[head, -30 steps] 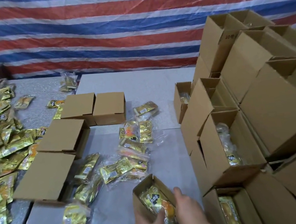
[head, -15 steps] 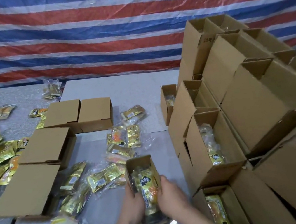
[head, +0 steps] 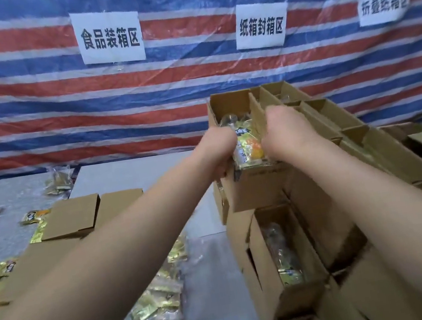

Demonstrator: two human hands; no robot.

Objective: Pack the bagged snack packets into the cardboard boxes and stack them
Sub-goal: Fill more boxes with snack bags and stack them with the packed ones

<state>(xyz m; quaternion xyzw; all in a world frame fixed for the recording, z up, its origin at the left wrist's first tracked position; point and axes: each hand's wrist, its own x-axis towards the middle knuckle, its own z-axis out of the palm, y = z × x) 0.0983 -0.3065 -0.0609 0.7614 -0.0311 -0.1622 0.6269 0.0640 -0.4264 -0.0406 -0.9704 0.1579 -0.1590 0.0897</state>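
The packed box [head: 256, 180] sits against the left side of the stack [head: 323, 128], its snack bag [head: 248, 151] showing. My left hand [head: 219, 147] and right hand [head: 286, 125] clamp its side walls, fingers curled. Light, crushable cardboard, I judge; grip low. Fingertips hidden, box bottom unclear.

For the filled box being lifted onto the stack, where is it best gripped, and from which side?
By its two long side walls near the open near end, one hand per side, approached from the person's side. The filled box is narrow, and its open top shows the snack bag, so side pressure keeps the bag inside.
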